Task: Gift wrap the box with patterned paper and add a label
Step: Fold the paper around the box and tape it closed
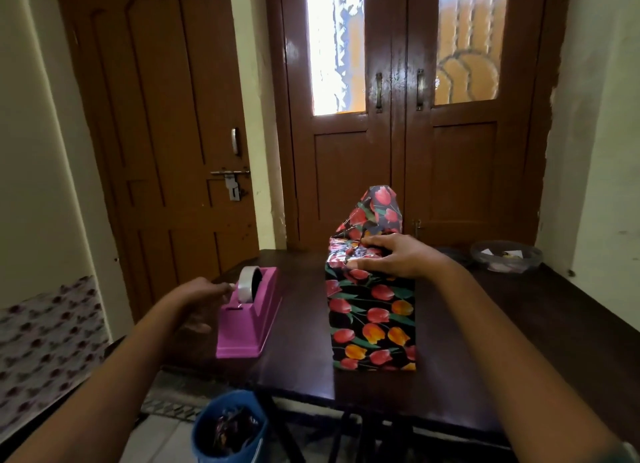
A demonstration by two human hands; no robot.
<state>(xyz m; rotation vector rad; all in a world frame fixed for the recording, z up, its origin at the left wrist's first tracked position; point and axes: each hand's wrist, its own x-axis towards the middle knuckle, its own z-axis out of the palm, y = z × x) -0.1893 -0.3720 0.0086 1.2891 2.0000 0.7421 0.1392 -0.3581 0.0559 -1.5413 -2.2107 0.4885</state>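
Nearest, below the table edge, a blue bin [230,428] holds dark paper scraps. Both forearms reach forward over the dark wooden table [301,351], the hands well apart. The left hand [204,294] is at the left side of a pink tape dispenser [249,320], its fingertips meeting the near edge of the tape roll [246,284]. The blur hides whether they pinch the tape end or only touch it.

To the right of the dispenser and apart from it, the box [372,320] stands upright on the table, wrapped in dark patterned paper with red and orange tulips. The right hand [398,256] lies on the box's top with fingers spread and fairly straight, pressing down the crumpled folds there. Just behind that hand an unfolded paper flap [379,209] rises upright from the far side of the top.

Farther right, on the table's far part, sits a clear plastic container [505,256]. Brown doors [398,150] stand beyond.
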